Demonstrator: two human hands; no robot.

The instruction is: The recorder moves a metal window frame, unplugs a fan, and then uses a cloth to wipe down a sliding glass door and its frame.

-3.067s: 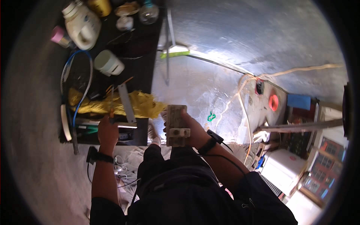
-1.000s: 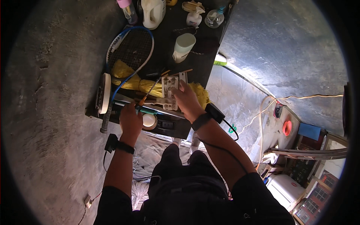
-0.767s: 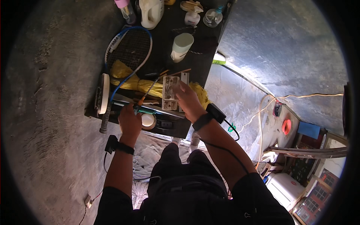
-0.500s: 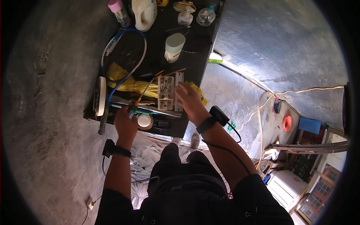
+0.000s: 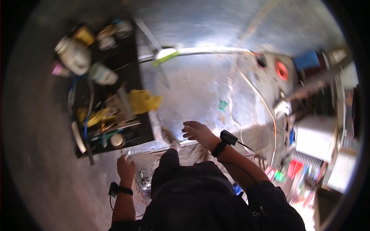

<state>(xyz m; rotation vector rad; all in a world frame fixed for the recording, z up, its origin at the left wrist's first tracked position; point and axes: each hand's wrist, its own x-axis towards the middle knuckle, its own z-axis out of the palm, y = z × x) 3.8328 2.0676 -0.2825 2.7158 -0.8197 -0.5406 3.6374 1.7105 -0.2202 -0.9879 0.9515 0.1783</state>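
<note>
My right hand [image 5: 201,134] hangs over the floor to the right of the dark table [image 5: 123,82], fingers loosely stretched, with nothing seen in them. Just off the table's near edge is my left hand [image 5: 126,169], slightly blurred, its thumb apart from the fingers and no held thing visible. On the table, a clear compartment case [image 5: 114,106] and a pale metal strip [image 5: 125,103] lie across a yellow fibrous bundle [image 5: 144,101]. A screwdriver [image 5: 103,133] with an orange part lies beside a round white-lidded jar [image 5: 118,140].
A blue-and-white racket [image 5: 90,102], a pale green-white container [image 5: 103,74] and a white jug [image 5: 75,56] crowd the table's left and far parts. A green-bristled broom [image 5: 167,56] lies beyond its right edge. Cables [image 5: 258,92] run over the floor at right.
My view has swung right, so the table sits farther left. Both hands have come away from the table; the right one has left the compartment case and strip, which stay there.
</note>
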